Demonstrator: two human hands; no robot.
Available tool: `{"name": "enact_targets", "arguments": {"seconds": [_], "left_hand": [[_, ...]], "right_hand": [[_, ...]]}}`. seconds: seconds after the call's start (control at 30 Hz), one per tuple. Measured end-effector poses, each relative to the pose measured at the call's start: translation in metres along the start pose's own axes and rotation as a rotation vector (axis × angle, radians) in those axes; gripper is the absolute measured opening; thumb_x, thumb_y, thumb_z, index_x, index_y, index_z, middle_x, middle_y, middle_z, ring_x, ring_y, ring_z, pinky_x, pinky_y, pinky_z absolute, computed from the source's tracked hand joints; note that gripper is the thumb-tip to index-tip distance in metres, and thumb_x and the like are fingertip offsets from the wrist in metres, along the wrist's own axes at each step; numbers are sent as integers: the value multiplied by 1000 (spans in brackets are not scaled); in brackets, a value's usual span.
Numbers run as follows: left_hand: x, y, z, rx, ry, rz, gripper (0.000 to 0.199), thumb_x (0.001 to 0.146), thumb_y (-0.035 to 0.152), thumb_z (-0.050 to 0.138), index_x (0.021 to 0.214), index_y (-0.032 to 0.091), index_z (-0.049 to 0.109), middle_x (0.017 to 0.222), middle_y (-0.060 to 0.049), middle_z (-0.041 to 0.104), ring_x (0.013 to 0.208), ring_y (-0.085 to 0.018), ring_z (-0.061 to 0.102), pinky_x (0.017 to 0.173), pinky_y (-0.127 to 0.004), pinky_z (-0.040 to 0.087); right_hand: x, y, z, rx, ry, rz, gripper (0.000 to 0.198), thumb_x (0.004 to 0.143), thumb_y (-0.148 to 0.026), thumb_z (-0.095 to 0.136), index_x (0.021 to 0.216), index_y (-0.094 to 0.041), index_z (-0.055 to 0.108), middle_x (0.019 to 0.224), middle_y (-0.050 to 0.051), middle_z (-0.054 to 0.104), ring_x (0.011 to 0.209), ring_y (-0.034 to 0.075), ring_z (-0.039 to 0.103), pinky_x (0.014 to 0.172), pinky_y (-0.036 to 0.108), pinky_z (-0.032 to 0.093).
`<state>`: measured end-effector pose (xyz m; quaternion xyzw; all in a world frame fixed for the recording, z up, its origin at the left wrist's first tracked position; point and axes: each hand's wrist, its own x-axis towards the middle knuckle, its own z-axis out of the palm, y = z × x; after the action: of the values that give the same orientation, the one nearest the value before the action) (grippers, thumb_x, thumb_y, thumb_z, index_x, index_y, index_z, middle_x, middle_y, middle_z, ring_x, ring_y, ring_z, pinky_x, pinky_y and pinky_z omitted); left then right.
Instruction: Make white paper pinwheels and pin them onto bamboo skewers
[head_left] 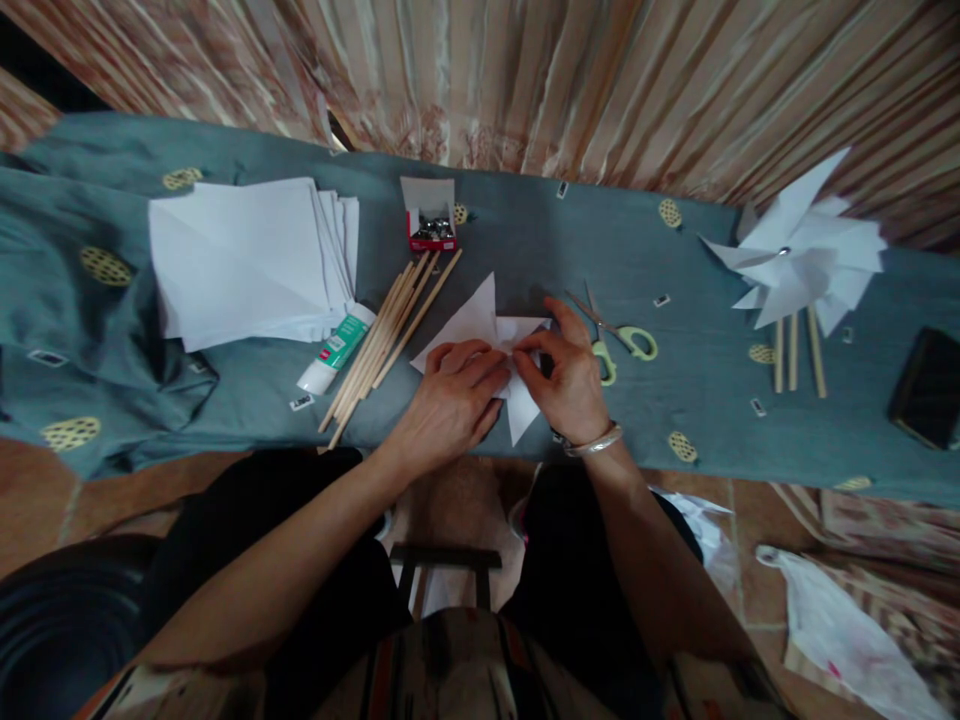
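A white paper pinwheel lies on the cloth in front of me, its pointed blades sticking out around my fingers. My left hand is on its left side, fingers bent and pressing the paper near the middle. With thumb and index finger closed together, my right hand pinches at the pinwheel's centre; any small part between those fingertips is hidden. Just right of this hand are scissors with light green handles, blades apart. Beyond the pinwheel stands an open red-and-white box of small shiny metal pieces, likely thumbtacks.
On the left are a stack of white paper, a green-and-white glue stick and several wooden sticks. Finished pinwheels on sticks lie at the right, near a dark phone-like object. A curtain hangs behind the table.
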<state>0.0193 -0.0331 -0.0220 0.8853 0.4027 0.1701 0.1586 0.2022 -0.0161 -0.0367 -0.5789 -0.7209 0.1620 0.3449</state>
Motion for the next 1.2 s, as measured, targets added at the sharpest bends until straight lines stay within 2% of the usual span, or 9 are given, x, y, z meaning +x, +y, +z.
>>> {"name": "enact_targets", "arguments": {"seconds": [0.3,0.47,0.73,0.87,1.0,1.2], "left_hand": [[0,1,-1,-4,-12,11,34,90,21,50,122,14,61,131,-13,62,126,-32,48,105,-53,36],[0,0,1,-9,-15,5,38,90,22,49,126,16,58,131,-13,62,128,-32,47,106,-54,34],[1,1,-1,-14,-18,6,35,91,22,49,123,15,59,130,-12,63,127,-32,49,106,-54,34],[2,1,-1,-23,-17,4,34,91,23,48,123,17,60,128,-12,64,127,-32,49,107,-55,33],[2,1,-1,-30,0,5,34,90,23,49,122,16,61,128,-12,65,127,-32,49,106,-54,34],[1,1,-1,-53,7,-10,35,89,22,50,122,16,60,129,-11,64,127,-32,49,107,-53,33]], "right_hand": [[-2,-2,3,-35,20,2,6,83,-21,61,82,-22,66,139,11,53,133,31,48,112,53,40],[-2,-3,4,-31,26,1,7,83,-20,60,82,-24,66,139,8,54,133,29,48,112,51,40],[-3,-7,2,-19,17,-7,9,85,-21,59,88,-23,67,142,9,50,135,29,45,115,53,37],[-7,-12,-3,-25,36,-46,20,86,-18,56,100,-26,68,148,4,45,141,29,38,116,51,35],[-13,-15,-6,-3,-36,-117,32,84,-11,53,104,-30,69,150,-3,42,145,29,31,119,53,30],[-18,-10,-4,-27,-63,-125,35,84,-10,52,108,-29,70,150,-1,43,146,29,29,119,55,29]]}}
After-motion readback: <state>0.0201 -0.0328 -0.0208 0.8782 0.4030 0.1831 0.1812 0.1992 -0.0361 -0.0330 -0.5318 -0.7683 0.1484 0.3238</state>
